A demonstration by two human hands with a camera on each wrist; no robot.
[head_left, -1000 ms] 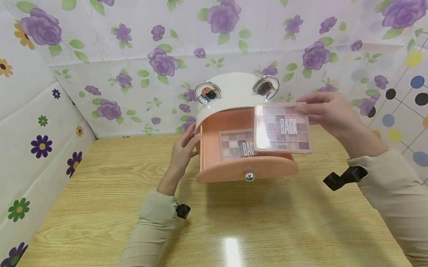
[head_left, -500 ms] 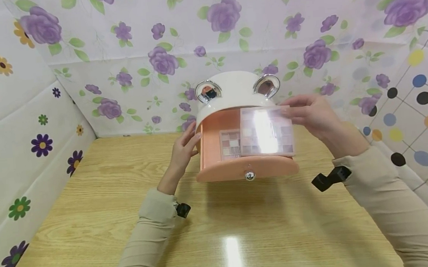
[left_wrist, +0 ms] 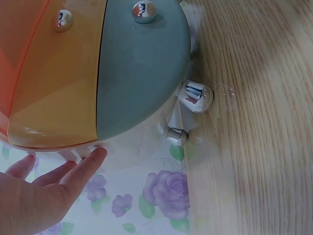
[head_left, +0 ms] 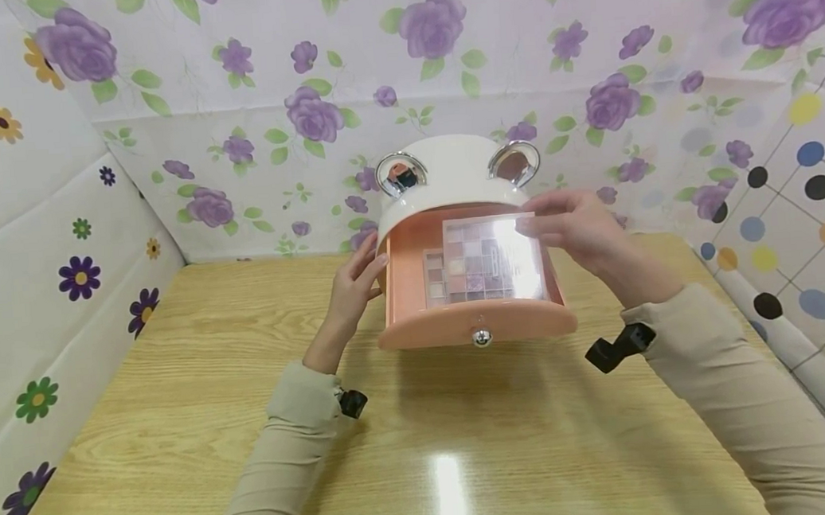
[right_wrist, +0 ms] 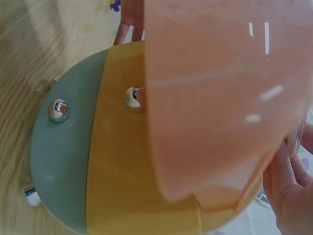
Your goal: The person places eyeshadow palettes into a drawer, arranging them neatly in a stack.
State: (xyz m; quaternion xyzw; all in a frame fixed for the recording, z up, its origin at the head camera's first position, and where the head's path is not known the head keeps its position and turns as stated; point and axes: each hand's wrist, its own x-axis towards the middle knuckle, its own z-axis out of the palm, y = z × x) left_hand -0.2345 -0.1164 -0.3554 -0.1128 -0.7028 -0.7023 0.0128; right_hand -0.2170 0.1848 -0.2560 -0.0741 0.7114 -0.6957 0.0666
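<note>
In the head view, my right hand [head_left: 583, 233] pinches the upper right edge of a clear-lidded eyeshadow palette [head_left: 481, 265]. The palette is tilted inside the pulled-out peach drawer [head_left: 418, 333]. It overlaps a second eyeshadow palette [head_left: 435, 280], whose left strip alone shows. The drawer belongs to a rounded white storage box [head_left: 453, 175] with two chrome-ringed, eye-like mirrors. Against the box's left side rests my left hand [head_left: 350, 290]; in the left wrist view its extended fingers [left_wrist: 85, 166] touch the wall from outside. The right wrist view shows the drawer front [right_wrist: 220, 98] hiding most of the palette.
Below the open drawer, the box has a yellow drawer front [left_wrist: 58, 88] and a green one [left_wrist: 146, 73], each with a chrome knob. It stands on short chrome feet [left_wrist: 196, 96] on a wood-grain table [head_left: 216, 423]. Flower-patterned sheets [head_left: 250, 189] hang behind and at the left.
My right hand has moved left and slightly down, bringing the held palette from the drawer's right side into it, over the other palette. The left hand stays on the box.
</note>
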